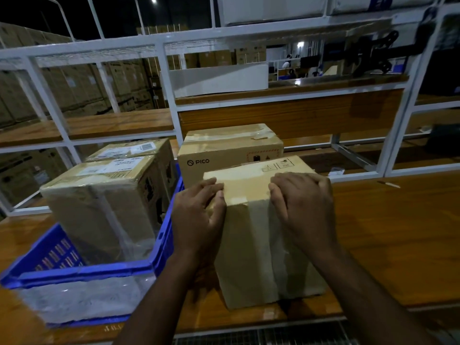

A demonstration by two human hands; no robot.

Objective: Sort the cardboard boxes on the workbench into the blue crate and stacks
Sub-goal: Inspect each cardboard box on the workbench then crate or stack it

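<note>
Two hands are working for me: my left hand [199, 215] and right hand [302, 207] are curling their fingers over the top edge of the tall taped brown cardboard box [263, 245], which is standing on the wooden workbench [398, 232] just beside the blue plastic crate [87, 272].

Left hand [199, 215]: fingers curled over the near top edge of the front box [261, 235].
Right hand [302, 207]: grips the same edge, apart from the left.
Front box: upright on the tabletop [388, 240], near its front edge.
PICO box [224, 150]: just behind the front box.
Blue crate [161, 245]: at the tabletop's left, holding two taped boxes [104, 200].
</note>
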